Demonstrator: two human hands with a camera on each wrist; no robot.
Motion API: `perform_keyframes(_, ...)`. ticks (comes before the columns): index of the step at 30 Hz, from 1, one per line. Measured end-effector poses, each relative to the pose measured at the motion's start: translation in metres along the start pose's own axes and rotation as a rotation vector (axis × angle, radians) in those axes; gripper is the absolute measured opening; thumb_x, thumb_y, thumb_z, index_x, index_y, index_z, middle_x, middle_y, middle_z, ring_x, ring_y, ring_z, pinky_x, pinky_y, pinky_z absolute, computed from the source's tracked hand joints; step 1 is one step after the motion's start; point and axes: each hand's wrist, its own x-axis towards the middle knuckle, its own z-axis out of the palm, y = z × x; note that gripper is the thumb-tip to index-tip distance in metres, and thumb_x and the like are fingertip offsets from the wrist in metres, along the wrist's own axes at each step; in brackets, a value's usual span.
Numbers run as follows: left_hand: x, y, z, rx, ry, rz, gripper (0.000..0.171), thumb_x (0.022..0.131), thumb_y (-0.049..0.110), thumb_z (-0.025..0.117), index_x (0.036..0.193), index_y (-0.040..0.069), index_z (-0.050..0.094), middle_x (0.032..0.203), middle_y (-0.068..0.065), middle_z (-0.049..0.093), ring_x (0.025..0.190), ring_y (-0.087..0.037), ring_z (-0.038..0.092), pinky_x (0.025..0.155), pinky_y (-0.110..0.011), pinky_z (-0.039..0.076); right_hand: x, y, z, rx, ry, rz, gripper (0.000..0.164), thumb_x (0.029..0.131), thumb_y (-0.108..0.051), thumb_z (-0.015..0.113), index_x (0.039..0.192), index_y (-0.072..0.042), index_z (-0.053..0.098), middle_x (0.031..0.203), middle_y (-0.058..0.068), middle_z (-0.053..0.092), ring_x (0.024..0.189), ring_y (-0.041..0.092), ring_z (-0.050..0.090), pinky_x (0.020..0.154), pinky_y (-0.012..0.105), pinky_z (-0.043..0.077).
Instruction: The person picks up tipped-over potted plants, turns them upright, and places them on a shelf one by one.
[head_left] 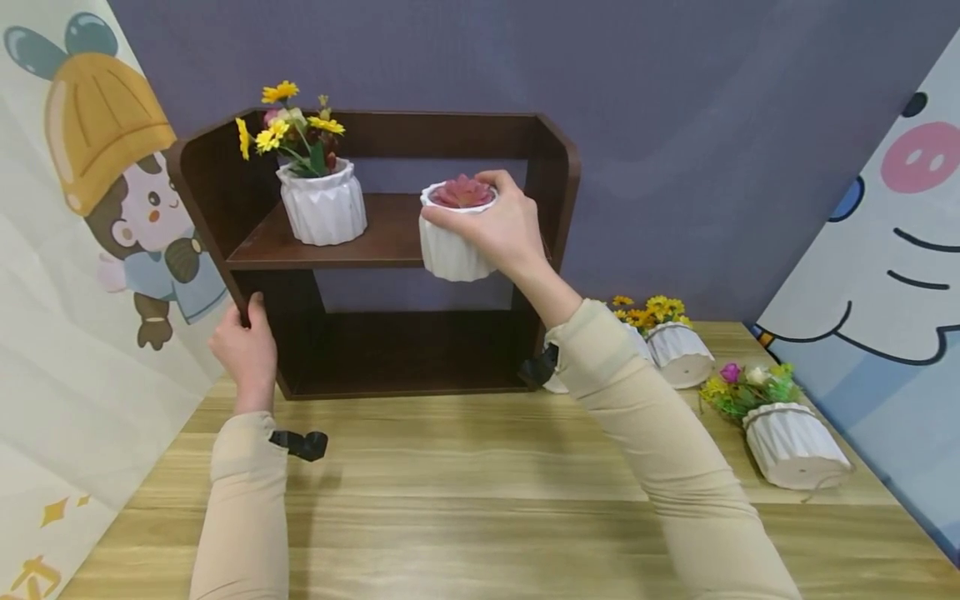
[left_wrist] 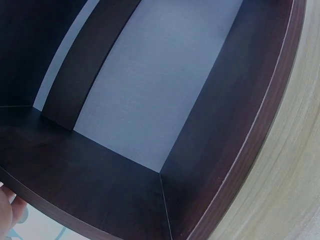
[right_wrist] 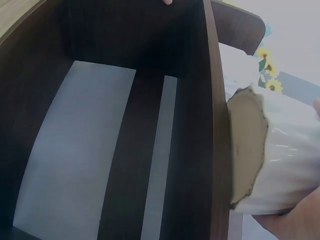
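Observation:
My right hand [head_left: 510,223] grips a white ribbed pot [head_left: 453,247] with a pink succulent [head_left: 462,192], thumb and fingers around its rim. The pot hangs before the upper board of a dark brown wooden shelf [head_left: 390,221], toward its right end. In the right wrist view, its unglazed tan base [right_wrist: 247,145] lies close beside the board's front edge. On the left, my left hand [head_left: 246,346] holds the front edge of the shelf's side panel; only its fingertips show in the left wrist view. Yellow flowers [head_left: 288,133] fill another white pot [head_left: 324,204] on the upper board.
The shelf stands on a light wooden table [head_left: 450,492] against a grey-blue backdrop. Right of it, white pots with yellow flowers [head_left: 660,310] lie tipped, partly behind my right sleeve. Nearer the right edge, a pot [head_left: 791,442] with mixed flowers [head_left: 750,387] lies on its side.

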Motion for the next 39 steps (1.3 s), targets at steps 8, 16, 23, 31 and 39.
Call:
perform_keyframes(8, 0.0, -0.003, 0.0, -0.002, 0.012, 0.02, 0.047, 0.089, 0.04, 0.05, 0.075, -0.004, 0.059, 0.083, -0.025, 0.063, 0.079, -0.045, 0.05, 0.073, -0.047, 0.034, 0.007, 0.003, 0.009, -0.009, -0.026, -0.008, 0.086, 0.053, -0.064, 0.073, 0.12, -0.018, 0.047, 0.11, -0.002, 0.058, 0.093, 0.008, 0.055, 0.073, 0.027, 0.047)
perform_keyframes(16, -0.002, -0.003, 0.001, -0.001, 0.018, 0.025, 0.047, 0.089, 0.04, 0.051, 0.075, -0.004, 0.059, 0.083, -0.025, 0.064, 0.079, -0.046, 0.051, 0.072, -0.048, 0.034, 0.018, -0.003, 0.019, -0.03, -0.087, 0.0, 0.09, 0.052, -0.066, 0.072, 0.122, -0.017, 0.045, 0.11, 0.001, 0.057, 0.094, 0.011, 0.054, 0.074, 0.027, 0.046)
perform_keyframes(23, -0.003, -0.001, 0.0, -0.001, 0.028, 0.029, 0.047, 0.089, 0.041, 0.05, 0.074, -0.004, 0.058, 0.081, -0.026, 0.063, 0.076, -0.045, 0.05, 0.07, -0.045, 0.034, 0.026, -0.008, 0.031, -0.006, -0.086, 0.016, 0.091, 0.053, -0.064, 0.074, 0.124, -0.017, 0.043, 0.112, 0.001, 0.056, 0.097, 0.012, 0.052, 0.077, 0.027, 0.046)
perform_keyframes(31, -0.002, 0.001, -0.002, -0.004, 0.035, 0.017, 0.048, 0.089, 0.041, 0.05, 0.075, -0.004, 0.059, 0.085, -0.025, 0.064, 0.079, -0.044, 0.051, 0.071, -0.045, 0.033, 0.032, -0.014, 0.043, -0.021, -0.051, 0.019, 0.089, 0.052, -0.064, 0.074, 0.122, -0.017, 0.045, 0.112, -0.001, 0.056, 0.099, 0.01, 0.052, 0.079, 0.024, 0.044)
perform_keyframes(39, -0.003, 0.002, 0.0, 0.002, 0.026, 0.01, 0.047, 0.089, 0.04, 0.05, 0.075, -0.004, 0.059, 0.085, -0.024, 0.064, 0.079, -0.044, 0.051, 0.072, -0.045, 0.034, 0.038, -0.015, 0.052, -0.047, -0.035, 0.014, 0.089, 0.052, -0.065, 0.073, 0.121, -0.016, 0.045, 0.111, 0.0, 0.057, 0.1, 0.011, 0.052, 0.082, 0.023, 0.043)
